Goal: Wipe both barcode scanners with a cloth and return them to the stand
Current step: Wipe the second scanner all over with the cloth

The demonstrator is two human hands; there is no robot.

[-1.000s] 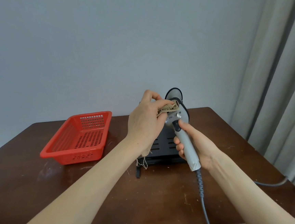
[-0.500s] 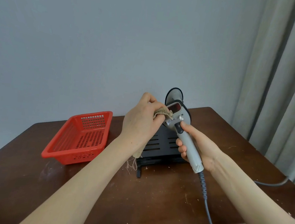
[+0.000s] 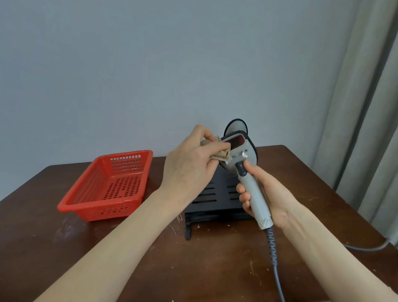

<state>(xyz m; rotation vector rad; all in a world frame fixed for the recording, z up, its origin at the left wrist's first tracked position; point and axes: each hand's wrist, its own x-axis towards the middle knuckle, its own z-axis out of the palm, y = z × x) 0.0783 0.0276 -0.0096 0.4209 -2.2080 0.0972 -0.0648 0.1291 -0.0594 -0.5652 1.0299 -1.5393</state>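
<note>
- Head view: we see a strip of small print on the head of the scanner (image 3: 253,194), just below its dark red window; it is too small for us to read
- The right hand (image 3: 269,200) grips the scanner by its grey handle, fingers curled round it from the left and the forefinger lying up by the dark trigger; the head points up and away from us, tilted to the left
- The left hand (image 3: 188,169) pinches a bunched beige cloth (image 3: 220,154) between thumb and fingertips, and the cloth touches the left edge of the scanner head, beside the red window
- A grey cable (image 3: 273,252) runs from the butt of the handle down over the near edge of the table (image 3: 111,263)
- We hold the scanner in the air above the black slotted stand (image 3: 214,196), which sits on the table under both hands
- The second scanner (image 3: 237,125) shows only as a rounded top behind the held one, at the stand; we cannot tell how it sits there
- A red perforated basket (image 3: 68,205) stands on the table left of the stand, apart from it
- A grey wall (image 3: 152,62) is behind, with a pale curtain (image 3: 376,118) on the right
</note>
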